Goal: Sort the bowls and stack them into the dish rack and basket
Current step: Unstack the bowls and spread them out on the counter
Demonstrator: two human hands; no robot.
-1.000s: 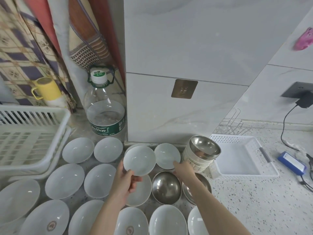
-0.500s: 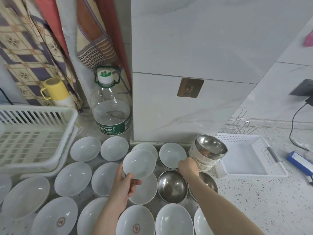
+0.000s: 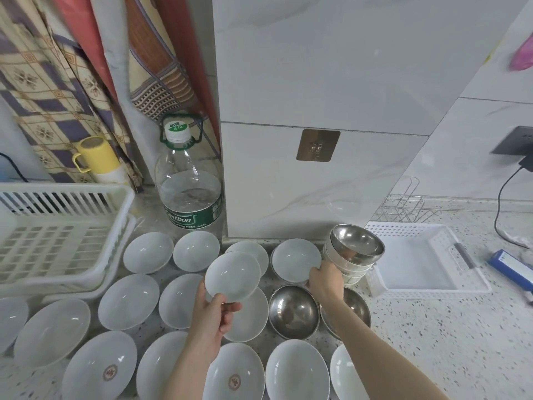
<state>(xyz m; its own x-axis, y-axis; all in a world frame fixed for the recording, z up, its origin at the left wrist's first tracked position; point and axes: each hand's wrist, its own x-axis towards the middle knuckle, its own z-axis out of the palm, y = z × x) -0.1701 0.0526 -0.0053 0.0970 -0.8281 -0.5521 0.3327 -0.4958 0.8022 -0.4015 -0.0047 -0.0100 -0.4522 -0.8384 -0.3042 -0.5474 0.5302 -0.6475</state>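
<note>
Left hand (image 3: 213, 316) pinches a white bowl (image 3: 232, 277) by its rim; right hand (image 3: 326, 281) grips the tilting stack (image 3: 350, 255) at three o'clock, which could topple.

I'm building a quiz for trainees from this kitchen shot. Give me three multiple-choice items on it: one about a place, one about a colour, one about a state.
1. Where is the white basket?
A. right of the bowl stack
B. left of the dish rack
C. behind the water bottle

2. What colour is the mug by the curtain?
A. red
B. yellow
C. black

3. What is the left hand doing?
A. resting flat on the counter
B. holding a small white bowl
C. gripping the water bottle

Answers:
1 A: the white basket sits just right of the bowl stack, which the right hand grips.
2 B: the mug is yellow, standing behind the dish rack.
3 B: the left hand holds the small white bowl by its rim, above the bowls on the counter.
</note>
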